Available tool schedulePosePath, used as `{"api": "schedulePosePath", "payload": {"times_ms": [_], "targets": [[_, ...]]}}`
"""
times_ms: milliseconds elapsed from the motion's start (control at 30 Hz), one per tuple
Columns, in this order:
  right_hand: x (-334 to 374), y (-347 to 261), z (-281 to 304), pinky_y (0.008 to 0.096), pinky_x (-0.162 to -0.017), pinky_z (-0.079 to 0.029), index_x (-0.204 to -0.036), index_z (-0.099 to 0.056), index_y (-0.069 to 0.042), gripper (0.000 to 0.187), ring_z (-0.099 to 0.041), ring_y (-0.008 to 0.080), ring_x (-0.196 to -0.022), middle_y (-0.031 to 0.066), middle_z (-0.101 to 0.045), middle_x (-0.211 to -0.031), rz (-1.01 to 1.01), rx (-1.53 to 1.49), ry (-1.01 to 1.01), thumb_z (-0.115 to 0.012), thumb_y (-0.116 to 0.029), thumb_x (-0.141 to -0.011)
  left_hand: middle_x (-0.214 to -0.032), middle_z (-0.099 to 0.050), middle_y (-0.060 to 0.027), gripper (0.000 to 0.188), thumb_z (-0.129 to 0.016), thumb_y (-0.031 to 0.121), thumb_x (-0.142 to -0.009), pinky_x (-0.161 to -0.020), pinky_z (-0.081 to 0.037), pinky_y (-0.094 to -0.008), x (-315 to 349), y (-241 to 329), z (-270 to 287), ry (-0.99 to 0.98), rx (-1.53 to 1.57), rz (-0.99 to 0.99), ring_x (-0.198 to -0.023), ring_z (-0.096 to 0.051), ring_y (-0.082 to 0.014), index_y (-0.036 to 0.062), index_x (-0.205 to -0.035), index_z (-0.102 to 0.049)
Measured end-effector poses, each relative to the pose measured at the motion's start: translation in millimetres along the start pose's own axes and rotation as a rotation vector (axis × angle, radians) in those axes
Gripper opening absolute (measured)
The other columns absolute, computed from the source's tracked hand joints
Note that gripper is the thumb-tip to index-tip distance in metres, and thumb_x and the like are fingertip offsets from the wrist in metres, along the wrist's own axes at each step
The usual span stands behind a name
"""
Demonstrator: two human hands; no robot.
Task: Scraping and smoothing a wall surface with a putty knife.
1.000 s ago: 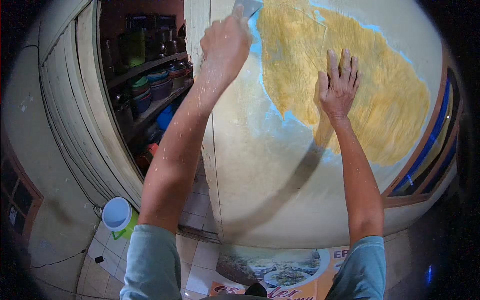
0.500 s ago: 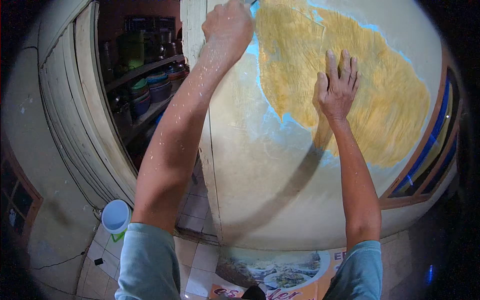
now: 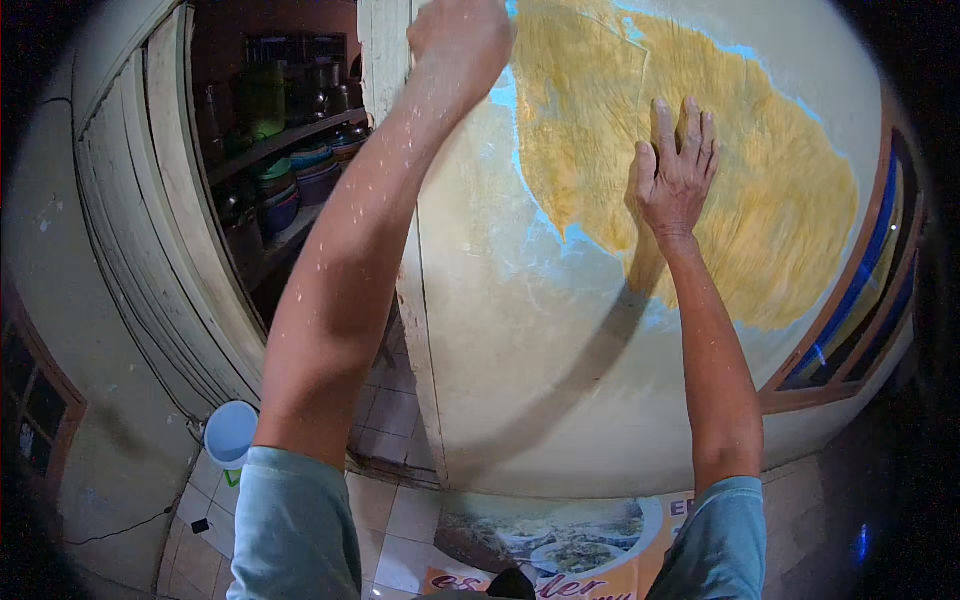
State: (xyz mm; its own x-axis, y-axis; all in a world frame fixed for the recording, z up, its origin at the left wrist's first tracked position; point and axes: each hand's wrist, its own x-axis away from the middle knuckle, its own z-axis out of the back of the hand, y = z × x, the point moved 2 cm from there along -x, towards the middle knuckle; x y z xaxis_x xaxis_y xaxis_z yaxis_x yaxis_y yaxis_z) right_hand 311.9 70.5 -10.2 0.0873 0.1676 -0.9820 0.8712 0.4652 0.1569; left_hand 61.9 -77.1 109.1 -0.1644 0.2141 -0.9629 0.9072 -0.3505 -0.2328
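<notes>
My left hand (image 3: 462,45) is raised to the top edge of the picture, fingers closed, at the left border of a yellow-brown patch (image 3: 590,130) on the wall. Whatever it grips is hidden by the fist and cut off by the frame. Pale flakes speckle the left forearm. Against the patch, my right hand (image 3: 677,185) rests with its fingers spread and holds nothing. Ragged light-blue paint (image 3: 520,165) rims the patch, with cream wall paint (image 3: 520,360) around it.
Left of the wall, a doorway opens on shelves with stacked pots and basins (image 3: 285,190). A light-blue bucket (image 3: 231,432) stands on the floor tiles. A brown-framed window (image 3: 850,320) lies to the right. Below, a printed banner (image 3: 560,530) covers part of the floor.
My left hand has shifted slightly up and to the right, with its elbow a little further left. The right hand stays in place on the patch.
</notes>
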Motion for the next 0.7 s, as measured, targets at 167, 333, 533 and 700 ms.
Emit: {"api": "schedulePosePath", "payload": {"times_ms": [167,333,533,700], "targets": [[-0.4,4.2,3.3,0.0606,-0.122,-0.022,-0.154,-0.052,-0.030,0.056,-0.031,0.0385,-0.152,0.0099,-0.036,-0.166,-0.002,0.007,-0.009,-0.057,-0.037,-0.098,-0.101,-0.070,-0.0261,0.023,-0.054,0.014,-0.096,-0.085,-0.055,-0.0546,9.1,1.9,-14.3,-0.372,-0.299,0.380,-0.099,-0.068,-0.0443,-0.0033,-0.102,-0.068],[1.7,5.1,-0.5,0.0609,-0.122,-0.023,-0.153,-0.053,-0.030,0.056,-0.031,0.0386,-0.152,0.0105,-0.037,-0.165,0.005,-0.001,0.019,-0.057,-0.036,-0.098,-0.101,-0.070,-0.0289,0.048,-0.052,0.022,-0.102,-0.083,-0.056,-0.0581,41.5,3.4,-14.3,-0.478,-0.313,0.413,-0.095,-0.071,-0.0458,0.0119,-0.149,-0.054],[0.9,2.0,-2.2,0.0610,-0.122,-0.024,-0.153,-0.053,-0.030,0.055,-0.032,0.0383,-0.152,0.0101,-0.038,-0.164,0.010,-0.002,0.026,-0.058,-0.035,-0.098,-0.100,-0.070,-0.0252,0.021,-0.055,0.013,-0.097,-0.082,-0.056,-0.0528,-17.3,0.0,-18.7,-0.406,-0.327,0.366,-0.096,-0.069,-0.0428,-0.0024,-0.104,-0.067],[0.4,1.6,-1.5,0.0612,-0.122,-0.025,-0.153,-0.053,-0.031,0.055,-0.032,0.0378,-0.152,0.0098,-0.039,-0.164,0.014,-0.011,0.035,-0.058,-0.035,-0.098,-0.100,-0.074,-0.0258,0.046,-0.051,0.032,-0.104,-0.085,-0.056,-0.0586,43.3,-4.8,-17.5,-0.343,-0.326,0.314,-0.093,-0.071,-0.0468,0.0182,-0.147,-0.060]]}}
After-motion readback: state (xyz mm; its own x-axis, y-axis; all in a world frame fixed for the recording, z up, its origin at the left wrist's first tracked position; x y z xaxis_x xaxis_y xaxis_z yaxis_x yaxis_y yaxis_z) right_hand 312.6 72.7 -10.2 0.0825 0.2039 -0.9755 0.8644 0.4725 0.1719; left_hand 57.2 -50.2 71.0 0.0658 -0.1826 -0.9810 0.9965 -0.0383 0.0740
